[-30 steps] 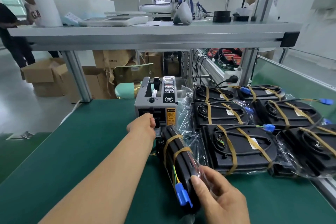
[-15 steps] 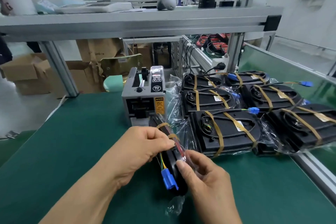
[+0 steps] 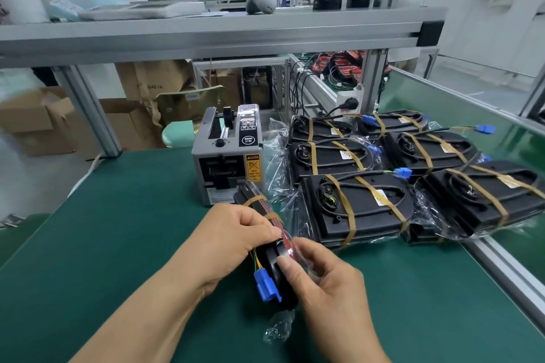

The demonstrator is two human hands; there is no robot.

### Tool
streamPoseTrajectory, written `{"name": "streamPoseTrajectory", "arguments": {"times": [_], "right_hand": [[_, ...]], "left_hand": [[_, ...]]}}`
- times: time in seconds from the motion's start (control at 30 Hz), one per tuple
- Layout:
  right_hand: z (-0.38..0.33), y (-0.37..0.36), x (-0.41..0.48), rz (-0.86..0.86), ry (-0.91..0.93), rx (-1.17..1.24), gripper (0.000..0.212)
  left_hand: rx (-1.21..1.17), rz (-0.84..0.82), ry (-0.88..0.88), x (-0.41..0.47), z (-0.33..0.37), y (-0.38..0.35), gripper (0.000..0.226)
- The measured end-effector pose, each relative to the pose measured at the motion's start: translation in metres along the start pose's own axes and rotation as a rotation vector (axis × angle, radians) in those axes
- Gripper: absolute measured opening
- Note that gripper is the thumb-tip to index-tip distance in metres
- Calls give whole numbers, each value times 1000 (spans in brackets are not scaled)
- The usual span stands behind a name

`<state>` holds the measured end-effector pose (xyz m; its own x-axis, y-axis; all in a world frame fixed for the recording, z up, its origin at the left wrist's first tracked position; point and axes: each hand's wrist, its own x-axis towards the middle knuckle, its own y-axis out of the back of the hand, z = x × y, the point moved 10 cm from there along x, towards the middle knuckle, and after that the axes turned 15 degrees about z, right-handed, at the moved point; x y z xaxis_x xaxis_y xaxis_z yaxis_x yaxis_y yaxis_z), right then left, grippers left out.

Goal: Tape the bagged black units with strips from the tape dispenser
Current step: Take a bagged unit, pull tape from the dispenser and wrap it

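Observation:
A bagged black unit [image 3: 275, 271] stands on its edge on the green mat, with two brown tape bands round its far end and a blue connector [image 3: 266, 286] at its near side. My left hand [image 3: 236, 240] grips the unit's top edge from the left, fingertips pinched there. My right hand [image 3: 327, 281] holds the near end and the clear bag from the right, thumb pressed on the black casing. The grey tape dispenser [image 3: 228, 156] stands just behind the unit.
Several taped bagged units [image 3: 356, 209] lie in rows to the right, reaching the aluminium rail [image 3: 507, 268]. A metal shelf [image 3: 206, 35] spans overhead on posts. Cardboard boxes [image 3: 44, 124] sit beyond the table's far left edge. A power strip [image 3: 348, 103] stands behind the units.
My left hand drew back from the dispenser's mouth to the top edge of the unit and now pinches there. My right hand kept its hold on the near end.

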<state>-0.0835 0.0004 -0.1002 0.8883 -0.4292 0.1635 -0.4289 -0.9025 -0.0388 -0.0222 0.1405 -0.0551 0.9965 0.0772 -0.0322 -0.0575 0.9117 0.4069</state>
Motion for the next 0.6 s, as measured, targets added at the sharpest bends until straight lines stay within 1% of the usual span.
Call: {"name": "streamPoseTrajectory", "arguments": {"times": [0.07, 0.23, 0.4, 0.6], "right_hand": [[0, 0, 0, 0, 3, 2, 36], [-3, 1, 0, 3, 4, 20, 43], [-6, 2, 0, -4, 11, 23, 44], [-7, 2, 0, -3, 15, 27, 44]], "left_hand": [[1, 28, -6, 0, -2, 1, 14], [3, 67, -34, -3, -4, 1, 18], [39, 107, -49, -5, -4, 2, 11], [60, 141, -57, -6, -4, 3, 12]]}}
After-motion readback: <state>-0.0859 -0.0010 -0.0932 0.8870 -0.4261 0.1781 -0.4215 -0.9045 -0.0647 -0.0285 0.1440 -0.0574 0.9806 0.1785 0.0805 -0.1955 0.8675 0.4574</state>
